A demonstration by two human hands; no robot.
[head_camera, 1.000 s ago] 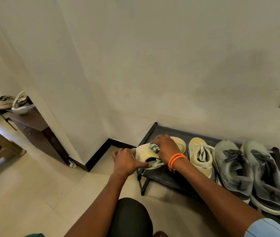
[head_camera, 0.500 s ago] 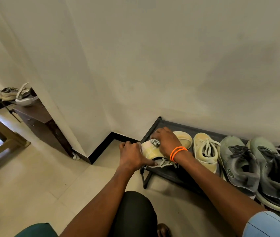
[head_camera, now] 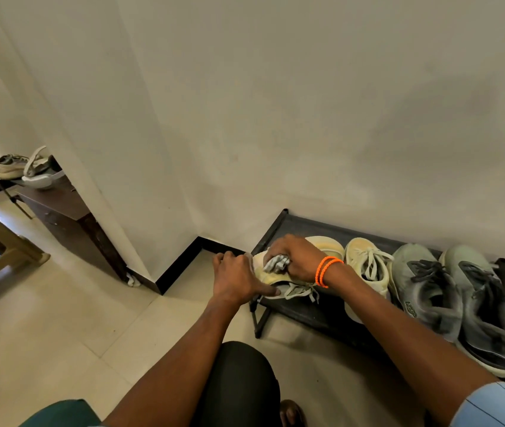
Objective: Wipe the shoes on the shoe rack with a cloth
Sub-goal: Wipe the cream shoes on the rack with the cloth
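Observation:
A low black shoe rack (head_camera: pixel 303 312) stands against the wall. On its left end sits a pale yellow sneaker (head_camera: pixel 326 245). My left hand (head_camera: pixel 239 280) grips that sneaker at its heel, thumb along the side. My right hand (head_camera: pixel 297 257), with orange bands at the wrist, holds a crumpled grey cloth (head_camera: pixel 277 262) pressed onto the sneaker's upper. Its pair, a second yellow sneaker (head_camera: pixel 367 269), lies just to the right. Two grey-green sneakers (head_camera: pixel 461 300) fill the rack's right end.
The wall rises close behind the rack, with a black skirting (head_camera: pixel 180 263) in the corner at left. A dark wooden cabinet (head_camera: pixel 69 217) farther left carries more shoes (head_camera: pixel 7 164). A tan plastic stool (head_camera: pixel 1 251) stands at the far left. My knee (head_camera: pixel 242 383) is below.
My right hand with the cloth has slid a little along the yellow sneaker toward its heel. The left hand keeps its hold. The camera has shifted slightly.

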